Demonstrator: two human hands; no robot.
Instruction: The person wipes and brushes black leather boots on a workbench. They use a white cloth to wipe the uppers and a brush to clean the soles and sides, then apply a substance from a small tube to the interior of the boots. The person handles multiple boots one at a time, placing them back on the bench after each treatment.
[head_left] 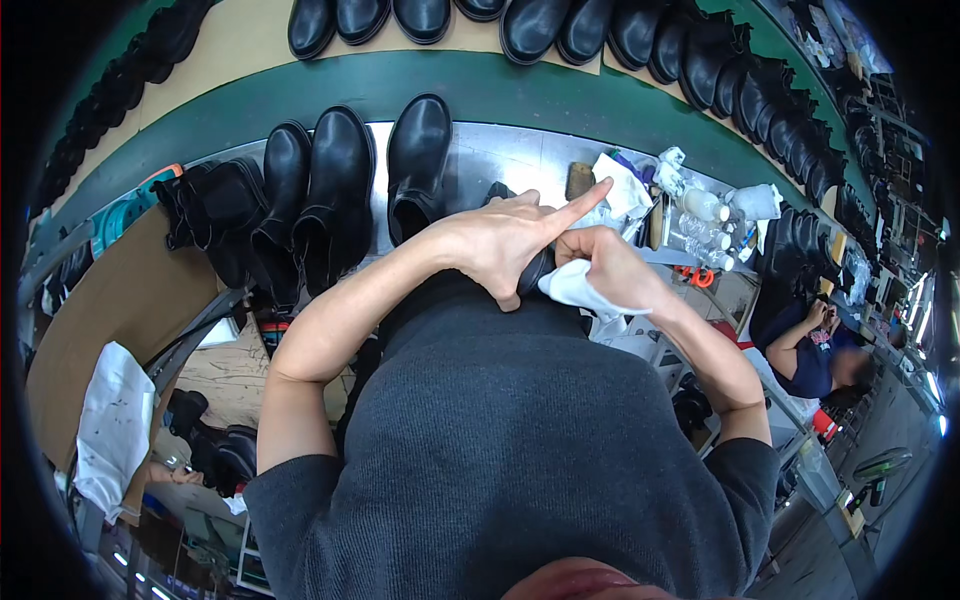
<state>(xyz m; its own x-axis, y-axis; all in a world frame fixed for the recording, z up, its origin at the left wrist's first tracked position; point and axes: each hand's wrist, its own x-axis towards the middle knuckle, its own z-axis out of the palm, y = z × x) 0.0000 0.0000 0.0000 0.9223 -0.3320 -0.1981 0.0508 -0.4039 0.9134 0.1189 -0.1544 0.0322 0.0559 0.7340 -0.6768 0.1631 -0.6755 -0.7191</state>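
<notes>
My left hand [498, 240] lies across a black boot [536, 270], its thumb on the near side and index finger stretched to the upper right. Its other fingers bend over the far side. Most of that boot is hidden beneath the hand; it sits close against my dark shirt. Just right of it, my right hand [618, 268] is closed on a white cloth [578, 287], which hangs down over the boot's right side. On the metal bench to the left stand several black boots [338, 160], and a single one [419, 150] is nearest my left hand.
A green conveyor [480, 85] with rows of black boots runs behind the metal bench [500, 150]. Plastic bottles [705, 207], a white paper [622, 185] and orange-handled scissors [695, 275] lie at the right. A brown board [100, 290] slants at left. Another person [808, 350] sits at far right.
</notes>
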